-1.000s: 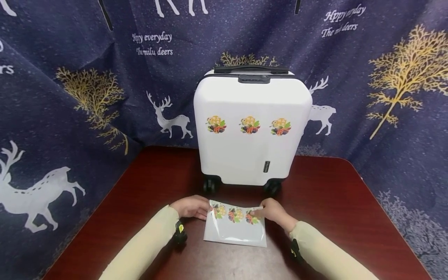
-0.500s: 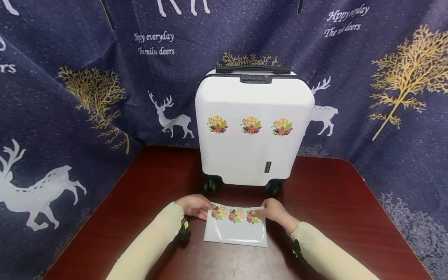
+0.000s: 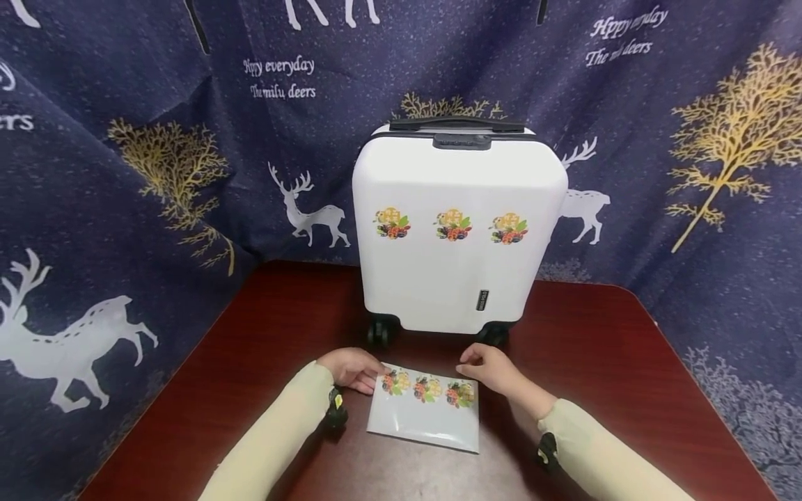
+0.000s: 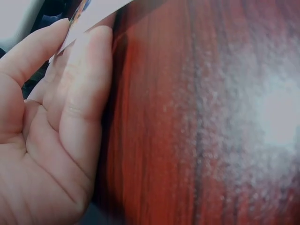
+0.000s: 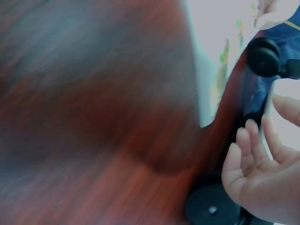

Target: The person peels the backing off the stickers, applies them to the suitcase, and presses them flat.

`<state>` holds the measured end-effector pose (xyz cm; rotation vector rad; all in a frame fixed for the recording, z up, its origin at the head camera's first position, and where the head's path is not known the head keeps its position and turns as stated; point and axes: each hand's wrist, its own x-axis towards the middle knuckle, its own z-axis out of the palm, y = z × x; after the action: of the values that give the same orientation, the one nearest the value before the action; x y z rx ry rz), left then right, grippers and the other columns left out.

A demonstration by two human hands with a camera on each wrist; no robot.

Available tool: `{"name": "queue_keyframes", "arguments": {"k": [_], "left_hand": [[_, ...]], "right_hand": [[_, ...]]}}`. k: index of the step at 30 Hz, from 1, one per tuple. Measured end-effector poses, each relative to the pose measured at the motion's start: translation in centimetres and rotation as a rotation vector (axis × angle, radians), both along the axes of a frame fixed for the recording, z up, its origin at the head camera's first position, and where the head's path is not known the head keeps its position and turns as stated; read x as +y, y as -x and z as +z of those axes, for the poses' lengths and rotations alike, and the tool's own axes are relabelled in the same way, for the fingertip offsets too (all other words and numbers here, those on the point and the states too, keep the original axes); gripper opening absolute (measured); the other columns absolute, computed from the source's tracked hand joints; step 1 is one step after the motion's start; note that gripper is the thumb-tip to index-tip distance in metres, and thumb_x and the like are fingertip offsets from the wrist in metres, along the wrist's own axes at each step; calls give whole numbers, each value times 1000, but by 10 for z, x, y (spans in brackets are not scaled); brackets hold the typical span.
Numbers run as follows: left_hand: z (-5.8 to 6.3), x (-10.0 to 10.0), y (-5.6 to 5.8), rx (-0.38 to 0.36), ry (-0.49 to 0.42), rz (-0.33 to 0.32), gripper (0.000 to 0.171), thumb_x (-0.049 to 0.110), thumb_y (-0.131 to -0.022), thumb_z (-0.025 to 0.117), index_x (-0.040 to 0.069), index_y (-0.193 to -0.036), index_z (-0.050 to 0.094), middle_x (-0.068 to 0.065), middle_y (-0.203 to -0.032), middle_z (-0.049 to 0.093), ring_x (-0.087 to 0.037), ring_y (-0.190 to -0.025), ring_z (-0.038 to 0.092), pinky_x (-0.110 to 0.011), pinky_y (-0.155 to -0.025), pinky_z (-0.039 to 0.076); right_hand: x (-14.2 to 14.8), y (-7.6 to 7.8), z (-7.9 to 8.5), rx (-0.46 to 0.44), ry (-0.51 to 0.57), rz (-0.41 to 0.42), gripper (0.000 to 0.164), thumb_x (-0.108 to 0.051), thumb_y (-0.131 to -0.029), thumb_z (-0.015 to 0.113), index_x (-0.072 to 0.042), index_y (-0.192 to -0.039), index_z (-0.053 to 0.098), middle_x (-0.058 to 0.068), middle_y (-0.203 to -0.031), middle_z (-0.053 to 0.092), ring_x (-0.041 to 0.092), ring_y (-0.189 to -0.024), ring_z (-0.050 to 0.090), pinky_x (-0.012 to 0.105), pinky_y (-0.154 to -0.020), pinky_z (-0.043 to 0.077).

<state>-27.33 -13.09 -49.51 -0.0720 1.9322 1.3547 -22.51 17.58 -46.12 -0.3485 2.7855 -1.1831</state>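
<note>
A glossy white sticker sheet [image 3: 422,422] lies low over the table, with three colourful fruit-and-leaf stickers [image 3: 427,389] along its far edge. My left hand [image 3: 352,367] pinches the sheet's far left corner; in the left wrist view the thumb is on top of the sheet [image 4: 96,13] and the fingers are beneath. Apart from the sheet, my right hand [image 3: 493,369] hovers just beyond its far right corner. In the right wrist view its fingers [image 5: 255,145] are loosely bent with nothing between them. Three similar stickers [image 3: 454,225] sit in a row on the white suitcase [image 3: 438,278].
Behind the sheet, the suitcase stands upright on black wheels [image 3: 379,330], its black handle [image 3: 457,124] on top. The dark red wooden table [image 3: 301,306] reaches back to a blue curtain [image 3: 313,132] printed with deer and trees.
My right hand has let go of the sheet's far right corner and moved slightly up and right. The sheet's right side has dropped toward me. My left hand keeps its pinch.
</note>
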Motion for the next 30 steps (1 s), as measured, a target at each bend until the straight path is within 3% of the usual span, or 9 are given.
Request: {"name": "queue_keyframes", "arguments": {"k": [5, 12, 18, 24, 30], "left_hand": [[-3, 2, 3, -22, -4, 28, 17, 16, -98, 66, 1, -103, 71, -2, -83, 74, -10, -75, 70, -25, -72, 63], [0, 0, 0, -54, -37, 29, 8, 11, -99, 64, 4, -101, 68, -1, -80, 73, -9, -75, 70, -24, -73, 62], [-2, -4, -1, -68, -40, 28, 7, 9, -100, 61, 5, -103, 66, 1, -79, 71, -7, -71, 68, -23, -71, 61], [-6, -8, 1, -74, -74, 19, 7, 6, -100, 60, 4, -103, 65, 0, -81, 71, -7, -73, 68, -24, -75, 61], [-5, -7, 4, -65, -107, -11, 13, 4, -99, 59, 0, -110, 67, 0, -81, 72, -8, -74, 69, -24, -76, 62]], "right_hand": [[-17, 6, 5, -74, 48, 126, 15, -17, -91, 73, -3, -98, 71, 9, -94, 71, 13, -86, 59, 30, -76, 51], [-43, 17, -5, -137, 48, 316, 20, -16, -94, 69, -2, -109, 71, 11, -105, 75, 13, -96, 63, 34, -87, 55], [-74, 21, -15, -159, 47, 322, 12, -14, -94, 71, -6, -102, 71, 10, -107, 75, 17, -100, 66, 36, -91, 56], [-93, 28, -20, -132, 61, 354, 16, -10, -92, 71, -4, -107, 71, 14, -112, 75, 27, -109, 69, 43, -97, 57], [-100, 35, -21, -127, 45, 349, 18, -7, -91, 71, -3, -108, 71, 13, -106, 74, 18, -98, 66, 34, -89, 56]]}}
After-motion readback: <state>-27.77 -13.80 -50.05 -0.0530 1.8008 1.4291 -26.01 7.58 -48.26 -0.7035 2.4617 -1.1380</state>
